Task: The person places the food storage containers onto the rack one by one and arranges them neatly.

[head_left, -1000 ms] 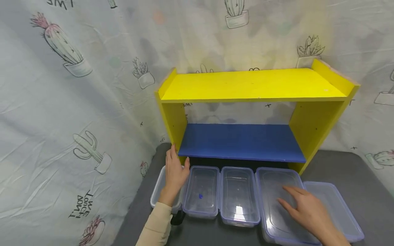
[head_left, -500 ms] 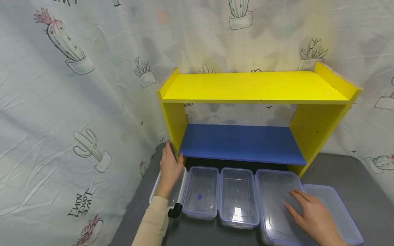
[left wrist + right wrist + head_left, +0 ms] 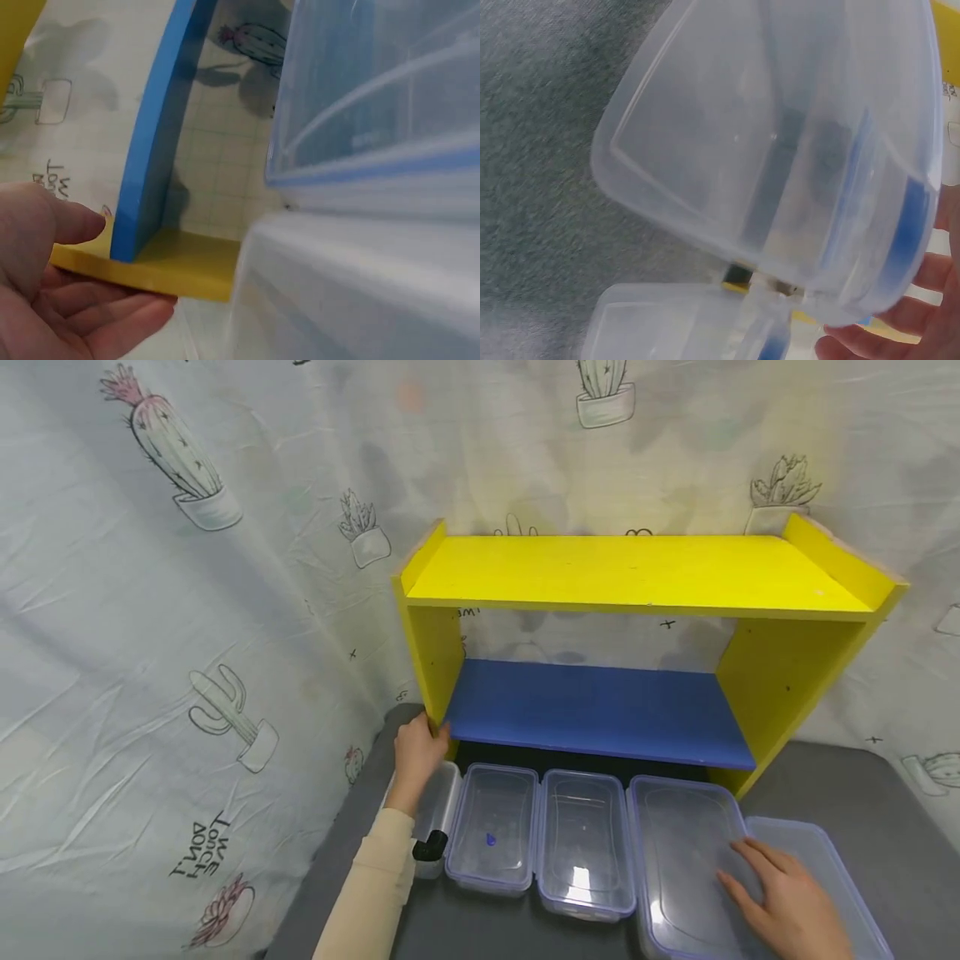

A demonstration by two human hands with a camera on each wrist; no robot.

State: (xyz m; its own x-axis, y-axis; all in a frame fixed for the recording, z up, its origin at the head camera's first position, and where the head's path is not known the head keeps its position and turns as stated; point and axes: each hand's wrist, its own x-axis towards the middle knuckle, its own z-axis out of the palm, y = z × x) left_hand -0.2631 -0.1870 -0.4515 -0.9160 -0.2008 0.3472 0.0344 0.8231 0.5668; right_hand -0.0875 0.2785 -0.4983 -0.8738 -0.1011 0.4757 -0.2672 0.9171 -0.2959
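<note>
A yellow shelf unit [image 3: 637, 572] with a blue lower shelf [image 3: 592, 706] stands at the back of the dark surface. My left hand [image 3: 416, 756] grips the front edge of its left side panel [image 3: 187, 262], low down. In the left wrist view the thumb lies on the inner face and the curled fingers pass round the outer one. Over the large lidded plastic container [image 3: 686, 860] at the right, my right hand [image 3: 795, 893] holds its fingers loosely spread, with nothing between them.
Two narrower clear containers, a left one [image 3: 495, 810] and a middle one [image 3: 585, 827], stand in a row before the shelf. Partly under my left forearm is another clear container [image 3: 438, 810]. A further container [image 3: 813, 852] lies far right. Behind hangs a cactus-print curtain [image 3: 150, 693].
My left hand has shifted from straight fingers beside the shelf's left panel to a grip round its edge. The right hand has drifted right over the large container.
</note>
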